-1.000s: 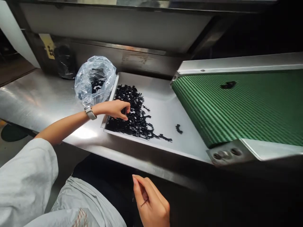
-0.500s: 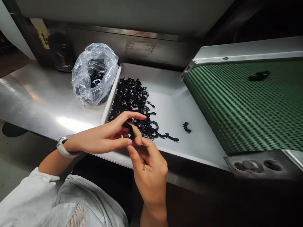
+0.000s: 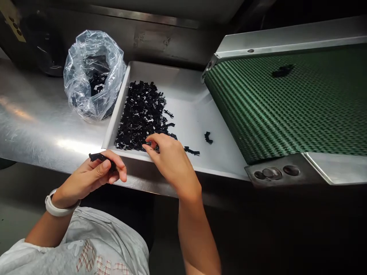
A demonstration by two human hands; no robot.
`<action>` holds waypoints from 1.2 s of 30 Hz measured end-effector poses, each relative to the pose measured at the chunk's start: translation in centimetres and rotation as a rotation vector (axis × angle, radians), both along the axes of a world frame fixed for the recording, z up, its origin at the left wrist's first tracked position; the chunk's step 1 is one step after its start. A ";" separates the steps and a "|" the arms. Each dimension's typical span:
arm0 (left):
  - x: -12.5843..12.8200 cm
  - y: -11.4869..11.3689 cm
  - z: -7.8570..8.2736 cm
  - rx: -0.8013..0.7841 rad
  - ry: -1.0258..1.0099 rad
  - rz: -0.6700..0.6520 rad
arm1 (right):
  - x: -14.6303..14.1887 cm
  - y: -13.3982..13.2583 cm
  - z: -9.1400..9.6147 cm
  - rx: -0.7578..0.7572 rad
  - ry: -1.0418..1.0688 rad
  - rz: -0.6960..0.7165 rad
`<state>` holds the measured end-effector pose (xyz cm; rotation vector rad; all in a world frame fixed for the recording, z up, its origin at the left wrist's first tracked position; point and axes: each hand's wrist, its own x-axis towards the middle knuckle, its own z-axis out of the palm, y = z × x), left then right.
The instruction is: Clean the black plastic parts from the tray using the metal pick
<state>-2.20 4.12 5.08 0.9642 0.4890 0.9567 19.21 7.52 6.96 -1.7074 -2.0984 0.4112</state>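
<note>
My left hand [image 3: 96, 173] is closed on a small black plastic part [image 3: 100, 157], pinched between the thumb and fingers just in front of the tray's near left corner. Part of that piece is hidden by the fingers. My right hand [image 3: 169, 162] reaches over the near edge of the white tray [image 3: 190, 91], with thumb and forefinger a little apart at the front of a pile of black plastic parts [image 3: 140, 114]. Nothing shows between those two fingertips; the other fingers are curled and partly hidden.
Left of the tray stands a clear plastic bag [image 3: 94, 99] holding more black parts. A green conveyor belt [image 3: 272, 110] slopes down to the tray's right side, carrying a dark piece [image 3: 282, 71]. One loose part [image 3: 208, 137] lies apart on the tray floor.
My hands were together over the tray's near edge and have separated. The left has drawn back and down with the black part; the right has moved up to the pile. The view has shifted.
</note>
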 end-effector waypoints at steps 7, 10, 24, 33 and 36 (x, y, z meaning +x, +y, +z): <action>-0.7 -0.8 -0.9 0.378 0.528 0.304 | -2.3 5.0 0.1 -0.152 -0.117 0.242; -0.9 -0.9 -1.0 0.435 0.635 0.316 | -3.0 5.0 0.1 -0.165 -0.129 0.264; -3.5 0.7 -1.7 0.363 0.264 -0.239 | 0.7 1.5 -0.8 0.185 0.328 0.163; -1.9 0.5 -2.0 0.148 0.196 0.100 | 0.9 -2.3 -0.7 0.059 0.671 0.205; -0.7 0.4 -1.7 0.063 0.127 0.194 | 1.0 -2.8 -0.9 0.073 0.747 0.241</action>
